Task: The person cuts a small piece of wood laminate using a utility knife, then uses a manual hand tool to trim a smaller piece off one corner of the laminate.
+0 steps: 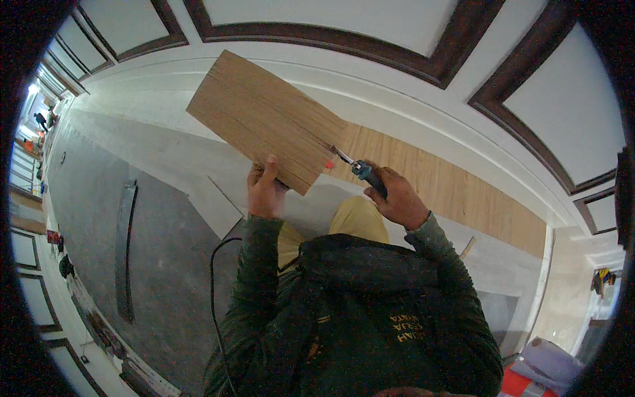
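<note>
My left hand (pixel 266 188) grips the lower edge of a wood-look flooring plank (pixel 264 116), thumb on its face and fingers behind it. The plank is held up at a slant, its far end up and to the left. In my right hand (pixel 398 197) is a hand tool (pixel 364 170) with a blue-and-black handle and a slim metal front end. Its tip is at the plank's right end; whether it is a knife or a scraper I cannot tell. A small red spot (pixel 329 164) shows beside the tip.
Laid wood-look flooring (pixel 450 185) runs along the panelled wall (pixel 331 16). A thin pale sheet (pixel 215 208) lies left of my knees, near a black cable (pixel 212 284). Further left, a long dark strip (pixel 126 251) rests on the grey floor (pixel 165 264). People (pixel 41 121) stand far off.
</note>
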Action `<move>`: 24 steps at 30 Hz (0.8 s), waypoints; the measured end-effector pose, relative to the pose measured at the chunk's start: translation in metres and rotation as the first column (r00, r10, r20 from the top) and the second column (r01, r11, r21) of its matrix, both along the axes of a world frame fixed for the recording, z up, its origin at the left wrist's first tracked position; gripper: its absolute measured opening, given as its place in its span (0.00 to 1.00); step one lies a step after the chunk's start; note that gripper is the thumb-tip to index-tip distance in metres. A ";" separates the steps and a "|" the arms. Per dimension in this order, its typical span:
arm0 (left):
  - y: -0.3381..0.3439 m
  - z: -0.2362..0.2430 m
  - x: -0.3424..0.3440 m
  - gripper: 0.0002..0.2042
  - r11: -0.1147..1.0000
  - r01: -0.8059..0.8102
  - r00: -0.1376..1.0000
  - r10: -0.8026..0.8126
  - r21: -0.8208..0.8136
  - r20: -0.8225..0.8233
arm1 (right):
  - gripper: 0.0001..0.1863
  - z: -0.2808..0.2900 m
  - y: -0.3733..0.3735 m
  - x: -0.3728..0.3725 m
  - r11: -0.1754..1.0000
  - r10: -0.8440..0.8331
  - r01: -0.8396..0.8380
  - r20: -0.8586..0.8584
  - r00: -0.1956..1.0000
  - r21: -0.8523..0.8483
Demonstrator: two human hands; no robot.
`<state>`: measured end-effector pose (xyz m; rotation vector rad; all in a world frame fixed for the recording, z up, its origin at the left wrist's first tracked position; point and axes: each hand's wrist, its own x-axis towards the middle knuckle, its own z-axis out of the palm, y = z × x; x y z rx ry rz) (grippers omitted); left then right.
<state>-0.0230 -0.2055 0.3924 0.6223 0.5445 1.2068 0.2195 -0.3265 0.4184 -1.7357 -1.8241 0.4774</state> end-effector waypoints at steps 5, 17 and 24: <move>0.002 0.001 0.000 0.15 1.000 -0.010 1.000 0.010 0.002 -0.014 | 0.26 -0.002 -0.001 0.004 1.000 0.005 -0.006 -0.005 1.000 -0.023; 0.003 0.012 -0.003 0.16 0.999 0.033 0.999 -0.032 0.022 -0.043 | 0.21 -0.013 0.001 0.006 0.999 -0.049 0.049 0.051 0.997 0.002; 0.000 0.019 -0.002 0.20 0.991 0.134 0.989 -0.132 -0.023 0.065 | 0.18 -0.023 0.004 0.007 0.995 -0.027 0.032 -0.048 0.998 0.095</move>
